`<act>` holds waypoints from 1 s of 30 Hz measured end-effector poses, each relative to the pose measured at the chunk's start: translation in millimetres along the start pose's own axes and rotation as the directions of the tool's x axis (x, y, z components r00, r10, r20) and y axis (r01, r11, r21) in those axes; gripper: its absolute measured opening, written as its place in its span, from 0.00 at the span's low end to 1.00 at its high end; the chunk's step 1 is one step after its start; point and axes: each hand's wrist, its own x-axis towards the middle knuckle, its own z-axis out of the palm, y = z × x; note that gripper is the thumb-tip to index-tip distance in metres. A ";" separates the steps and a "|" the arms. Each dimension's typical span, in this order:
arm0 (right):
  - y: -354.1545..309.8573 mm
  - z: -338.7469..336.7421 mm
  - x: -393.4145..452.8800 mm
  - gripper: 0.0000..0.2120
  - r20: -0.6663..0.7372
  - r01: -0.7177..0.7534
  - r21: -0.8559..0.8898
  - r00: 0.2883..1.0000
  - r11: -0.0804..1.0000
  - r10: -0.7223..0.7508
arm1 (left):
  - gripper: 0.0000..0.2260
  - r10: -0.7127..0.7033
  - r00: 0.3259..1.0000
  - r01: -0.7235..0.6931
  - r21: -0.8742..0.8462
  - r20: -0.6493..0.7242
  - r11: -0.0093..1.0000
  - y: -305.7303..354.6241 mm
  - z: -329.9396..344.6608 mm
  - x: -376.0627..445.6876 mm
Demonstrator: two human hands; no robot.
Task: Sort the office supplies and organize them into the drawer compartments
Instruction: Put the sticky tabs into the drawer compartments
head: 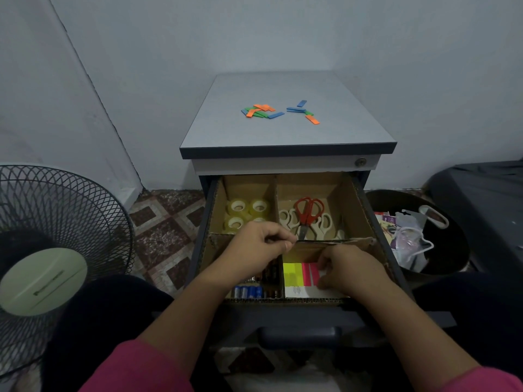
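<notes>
Left hand (256, 243) pinches the divider (334, 242); right hand (349, 268) grips the flags (301, 274). The flags look light and floppy, best taken by their stiff card edge.

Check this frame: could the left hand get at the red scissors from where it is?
Probably yes. The left hand pinches the cardboard divider right beside the red scissors, which lie uncovered on top in the back right compartment.

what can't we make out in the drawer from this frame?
Head view only:
- Fourth tape roll: mostly behind left hand.
- Batteries: count hidden by left forearm.
- Sticky notes: right part under right hand; print too small.
- White scissors: blades behind divider.
</notes>
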 end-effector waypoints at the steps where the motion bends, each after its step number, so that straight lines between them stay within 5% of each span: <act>1: -0.2 0.6 0.2 0.16 -0.001 0.005 -0.002 1.000 1.000 -0.005 | 0.08 -0.002 1.000 0.002 -0.003 0.001 1.000 -0.1 0.0 0.0; 16: -0.2 4.1 2.4 0.17 -0.013 0.028 -0.006 1.000 1.000 -0.028 | 0.08 0.007 1.000 -0.007 0.019 0.002 1.000 -0.1 0.4 -0.1; 22: 6.8 -8.7 2.8 0.14 0.067 -0.069 0.039 0.996 0.997 0.066 | 0.08 0.004 1.000 -0.004 0.024 0.004 1.000 1.2 -0.7 -1.0; 27: 25.2 -22.0 -4.8 0.07 -0.120 -0.227 -0.094 0.969 0.969 0.216 | 0.07 -0.005 1.000 0.005 0.031 0.003 1.000 1.5 0.3 -0.4; 30: 19.0 -13.9 -5.8 0.07 -0.119 -0.236 -0.125 0.968 0.964 0.221 | 0.07 -0.003 1.000 0.003 0.038 0.003 0.999 0.7 0.9 0.4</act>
